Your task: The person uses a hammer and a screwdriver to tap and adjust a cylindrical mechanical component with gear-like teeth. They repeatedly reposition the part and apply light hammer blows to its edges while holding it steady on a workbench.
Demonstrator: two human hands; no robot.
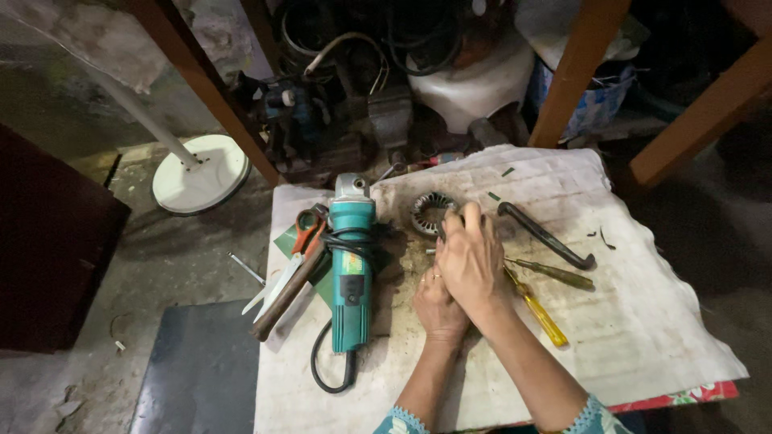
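Dim workshop; stained concrete floor (173,257); wooden frame posts (205,88); white round stand base (201,173)

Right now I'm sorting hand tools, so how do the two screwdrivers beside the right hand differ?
The yellow-handled screwdriver is bright and translucent; the green-handled screwdriver is dark olive and dull. The yellow one lies steeply, its upper end hidden under the right hand; the green one lies flatter, farther from the person, just below the black bent bar. Both rest flat on the stained white sheet.

A teal angle grinder (351,265) lies on the table (643,337) beside orange-handled scissors (304,233); a yellow screwdriver (540,312) and black bent bar (545,235) lie opposite.
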